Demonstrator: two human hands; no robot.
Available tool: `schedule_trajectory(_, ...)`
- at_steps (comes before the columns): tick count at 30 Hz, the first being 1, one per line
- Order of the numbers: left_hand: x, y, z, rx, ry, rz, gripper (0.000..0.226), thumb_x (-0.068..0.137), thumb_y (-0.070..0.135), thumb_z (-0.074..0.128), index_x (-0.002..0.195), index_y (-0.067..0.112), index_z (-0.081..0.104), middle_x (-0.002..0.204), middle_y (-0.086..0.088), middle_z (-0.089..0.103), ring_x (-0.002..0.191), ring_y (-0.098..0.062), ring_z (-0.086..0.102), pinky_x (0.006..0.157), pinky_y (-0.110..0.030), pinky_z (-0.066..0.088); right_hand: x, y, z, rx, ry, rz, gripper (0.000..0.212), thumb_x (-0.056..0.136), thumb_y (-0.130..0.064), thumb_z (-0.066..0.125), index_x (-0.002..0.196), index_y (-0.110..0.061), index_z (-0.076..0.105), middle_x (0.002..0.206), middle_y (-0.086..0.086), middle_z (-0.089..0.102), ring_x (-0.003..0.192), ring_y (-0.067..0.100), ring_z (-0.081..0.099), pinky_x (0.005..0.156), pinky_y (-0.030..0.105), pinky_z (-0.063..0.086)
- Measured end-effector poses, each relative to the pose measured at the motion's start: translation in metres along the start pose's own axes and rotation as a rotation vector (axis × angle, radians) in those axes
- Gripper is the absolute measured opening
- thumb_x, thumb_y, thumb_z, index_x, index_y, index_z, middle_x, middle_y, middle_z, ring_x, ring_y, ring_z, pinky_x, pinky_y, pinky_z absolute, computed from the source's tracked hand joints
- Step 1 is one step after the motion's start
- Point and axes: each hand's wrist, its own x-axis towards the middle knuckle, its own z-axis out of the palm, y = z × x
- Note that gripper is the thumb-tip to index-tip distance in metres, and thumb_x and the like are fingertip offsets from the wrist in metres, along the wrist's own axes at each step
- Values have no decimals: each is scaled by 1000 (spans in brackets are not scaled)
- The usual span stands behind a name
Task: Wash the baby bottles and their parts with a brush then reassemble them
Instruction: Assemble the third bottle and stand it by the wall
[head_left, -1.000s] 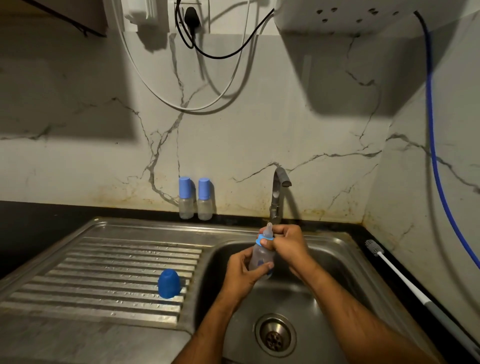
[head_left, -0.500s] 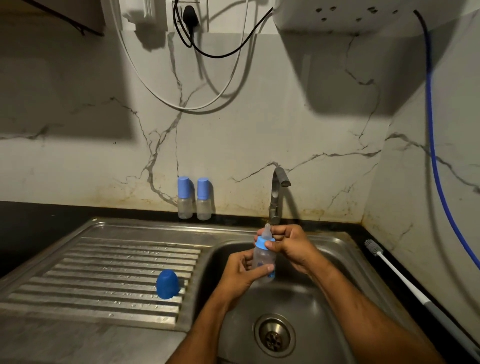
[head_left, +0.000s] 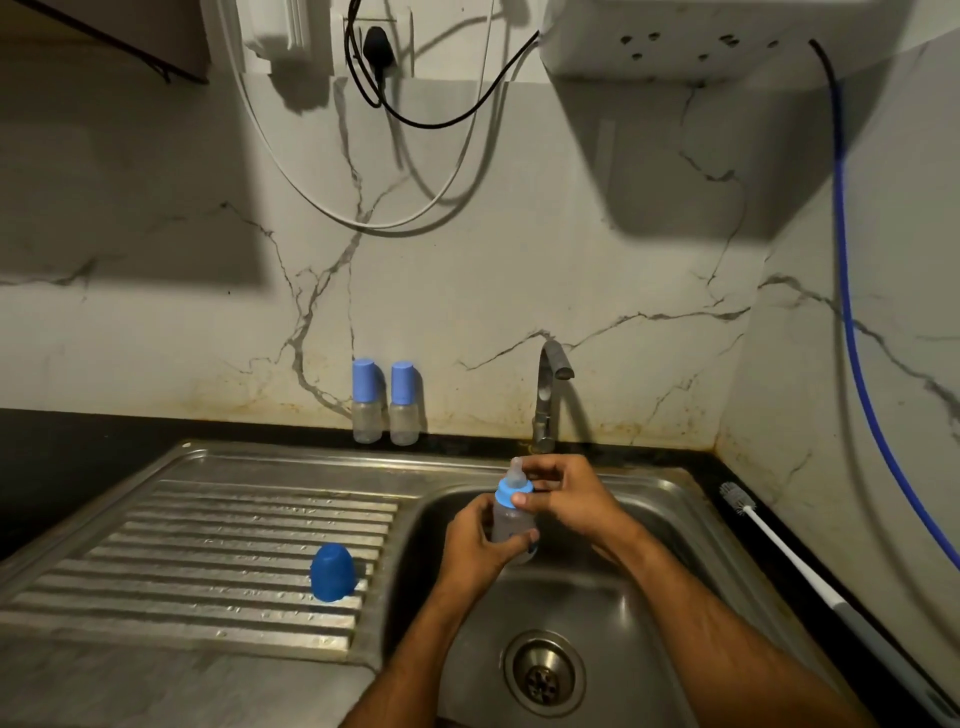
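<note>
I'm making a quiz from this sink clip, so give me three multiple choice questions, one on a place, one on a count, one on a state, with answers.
1. Where does the loose blue cap stand?
A. in the basin
B. on the ribbed drainboard
C. by the brush

2. How many capped bottles stand at the wall?
A. one
B. two
C. three

3. The tap is:
A. running
B. showing no water
C. covered by a hand

Answers: 1 B, it sits on the ridges; 2 B, a pair side by side; 3 B, no stream shows below the spout.
</note>
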Motion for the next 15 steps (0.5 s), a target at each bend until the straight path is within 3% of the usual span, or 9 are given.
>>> schedule_trajectory(3, 1, 6, -8, 18, 36, 0, 56, 72, 20, 87, 120, 23, 59, 107, 12, 66, 100, -4, 65, 75, -9, 51, -3, -1, -7, 29, 25, -8, 39, 82, -6, 80, 118, -18, 69, 113, -4, 73, 103, 8, 70, 85, 22, 57)
schedule_trajectory(6, 4, 15, -18, 44, 51, 10, 57, 73, 19, 86, 121, 28, 54, 112, 12, 62, 103, -3, 61, 73, -7, 49, 0, 7, -4, -114, 63, 34, 32, 89, -2, 71, 117, -16, 69, 109, -6, 72, 104, 6, 67, 81, 15, 53)
schedule_trajectory(9, 5, 27, -38, 70, 82, 6, 59, 76, 19, 83, 126, 25, 52, 112, 14, 57, 108, -4, 55, 81, -12, 45, 10, 18, 10, -262, 75, 80, 34, 86, -2, 72, 117, -15, 68, 110, -3, 69, 108, 11, 66, 79, 15, 50)
schedule_trajectory(13, 6, 37, -78, 68, 163, 11, 60, 75, 19, 84, 126, 25, 52, 112, 14, 55, 108, -4, 53, 88, -20, 45, 20, 9, 47, -376, 19, 74, 39, 81, -8, 79, 118, -14, 68, 107, -3, 70, 101, 9, 66, 93, 28, 55)
schedule_trajectory(15, 4, 39, -100, 64, 197, 30, 57, 75, 18, 84, 121, 27, 52, 112, 13, 59, 108, -6, 57, 87, -20, 47, 24, 1, 67, -407, -19, 48, 39, 78, -14, 82, 115, -17, 69, 104, -4, 71, 97, 7, 67, 93, 31, 57)
